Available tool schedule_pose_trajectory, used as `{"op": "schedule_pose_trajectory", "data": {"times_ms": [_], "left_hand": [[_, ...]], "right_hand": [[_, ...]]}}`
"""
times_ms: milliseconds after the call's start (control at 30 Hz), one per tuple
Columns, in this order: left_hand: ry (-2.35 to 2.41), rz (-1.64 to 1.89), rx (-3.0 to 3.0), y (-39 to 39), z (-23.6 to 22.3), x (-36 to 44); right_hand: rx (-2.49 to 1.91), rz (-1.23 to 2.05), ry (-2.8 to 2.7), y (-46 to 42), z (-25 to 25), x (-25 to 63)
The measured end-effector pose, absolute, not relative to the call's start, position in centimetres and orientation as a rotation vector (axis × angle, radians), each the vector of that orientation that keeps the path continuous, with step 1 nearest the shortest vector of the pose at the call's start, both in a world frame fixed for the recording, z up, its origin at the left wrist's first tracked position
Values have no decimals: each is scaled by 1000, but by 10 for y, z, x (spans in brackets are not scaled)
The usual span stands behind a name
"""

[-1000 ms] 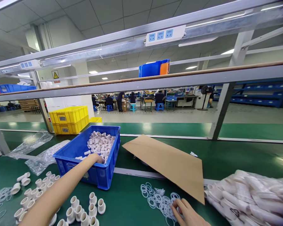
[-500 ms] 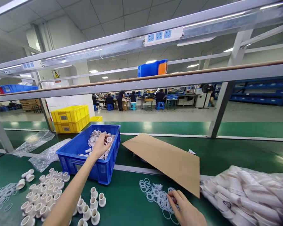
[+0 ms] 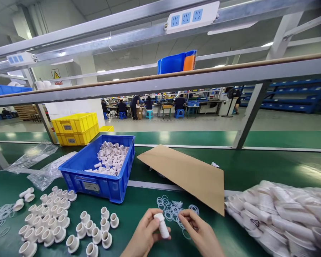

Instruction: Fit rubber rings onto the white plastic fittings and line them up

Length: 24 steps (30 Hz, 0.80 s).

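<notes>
My left hand (image 3: 144, 233) holds a short white plastic pipe fitting (image 3: 162, 225) upright near the table's front edge. My right hand (image 3: 199, 232) is close beside it on the right, fingers pinched together over a scatter of clear rubber rings (image 3: 173, 208); whether it holds a ring is too small to tell. A blue bin (image 3: 96, 178) with more white fittings (image 3: 111, 159) stands behind and to the left. Finished-looking white fittings (image 3: 50, 223) stand in rows at the left on the green table.
A cardboard sheet (image 3: 187, 175) lies tilted behind the rings. A clear bag of white parts (image 3: 280, 214) fills the right. Empty plastic bags (image 3: 40, 167) and yellow crates (image 3: 75, 128) sit at the left back. A metal frame with a power strip (image 3: 191, 16) crosses overhead. People work far behind.
My left hand left the blue bin with one white fitting and came down to the front centre. My right hand moved slightly left to meet it.
</notes>
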<state>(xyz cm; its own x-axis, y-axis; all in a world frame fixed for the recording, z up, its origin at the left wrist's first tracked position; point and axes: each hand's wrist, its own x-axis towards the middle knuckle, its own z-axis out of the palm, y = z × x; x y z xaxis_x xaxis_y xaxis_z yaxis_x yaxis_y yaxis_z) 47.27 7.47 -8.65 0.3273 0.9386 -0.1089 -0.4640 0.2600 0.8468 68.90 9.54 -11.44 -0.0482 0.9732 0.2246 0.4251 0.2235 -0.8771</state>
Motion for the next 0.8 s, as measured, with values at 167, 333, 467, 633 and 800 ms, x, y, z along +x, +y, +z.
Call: {"op": "schedule_pose_trajectory", "data": {"times_ms": [167,333,467,633,800], "left_hand": [[791,989,1132,79,-110,470],[870,930,1266,73,-103,469],[1020,889,1531,70,-88,465],[1012,961,1379,72,-89,468],[719,1045,944,73,-103,475]], "right_hand": [[-1234,861,-1704,86,-109,672],[-1179,886,-1839,78,-99,664],[-1163,846,-1836,68,-89,660],[-1062,835,-1872,61,-84,656],[-1117,761,-1886,62,-86,661]]}}
